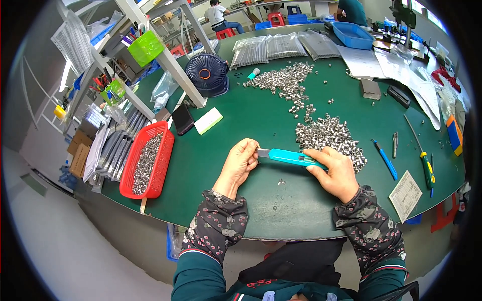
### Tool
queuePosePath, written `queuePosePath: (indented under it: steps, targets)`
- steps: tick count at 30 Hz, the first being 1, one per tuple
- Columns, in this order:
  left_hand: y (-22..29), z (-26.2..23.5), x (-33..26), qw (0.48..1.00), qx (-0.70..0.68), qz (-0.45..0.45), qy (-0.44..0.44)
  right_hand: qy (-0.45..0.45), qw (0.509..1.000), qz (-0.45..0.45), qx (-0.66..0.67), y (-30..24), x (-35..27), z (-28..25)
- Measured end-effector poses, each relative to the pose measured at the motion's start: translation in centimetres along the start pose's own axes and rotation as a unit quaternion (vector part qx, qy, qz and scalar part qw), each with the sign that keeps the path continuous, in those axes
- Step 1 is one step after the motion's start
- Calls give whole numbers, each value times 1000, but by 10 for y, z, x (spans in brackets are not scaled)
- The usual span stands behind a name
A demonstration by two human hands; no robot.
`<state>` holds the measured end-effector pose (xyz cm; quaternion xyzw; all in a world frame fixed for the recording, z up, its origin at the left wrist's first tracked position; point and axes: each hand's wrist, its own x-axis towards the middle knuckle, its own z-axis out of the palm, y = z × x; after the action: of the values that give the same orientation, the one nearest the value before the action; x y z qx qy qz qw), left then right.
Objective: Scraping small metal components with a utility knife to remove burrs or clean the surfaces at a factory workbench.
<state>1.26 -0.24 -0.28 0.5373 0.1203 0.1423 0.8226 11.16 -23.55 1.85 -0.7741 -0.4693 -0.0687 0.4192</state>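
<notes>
A teal utility knife point(288, 156) lies level over the near part of the green table point(226, 135), its blade pointing left. My right hand point(335, 171) is wrapped round the handle, thumb and forefinger along its body. At the blade's tip, the fingers of my left hand point(239, 163) are pinched together. Whatever small piece they hold is hidden by the fingertips. Just beyond my right hand is a heap of small silvery metal rings point(326, 135). A few tiny metal bits point(281, 182) are scattered on the table between my forearms.
On the left stands a red basket point(167, 155) of small metal parts, beside a dark phone point(183, 119) and a small fan point(206, 74). A larger heap of rings point(286, 80) spreads farther back. Rightward lie a blue pen-like tool point(385, 160) and a screwdriver point(427, 169).
</notes>
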Motion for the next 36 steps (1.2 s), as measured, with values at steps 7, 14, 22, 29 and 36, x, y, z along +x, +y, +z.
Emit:
queuePosePath:
  steps: [7,14,22,29,36]
  targets:
    - [0,-2,0,1000,19,-1,0,6,1000,-10,-6,1,0,1]
    - [4,4,-2,999,31,-15,20,1,1000,-11,-8,1,0,0]
    - [6,4,-3,999,31,-29,30,3,1000,-20,-7,1,0,0]
    - [9,2,-4,998,40,-54,2,4,999,-39,-18,1,1,-1]
    - [16,4,-7,994,34,-102,-8,13,995,-79,-53,0,4,-6]
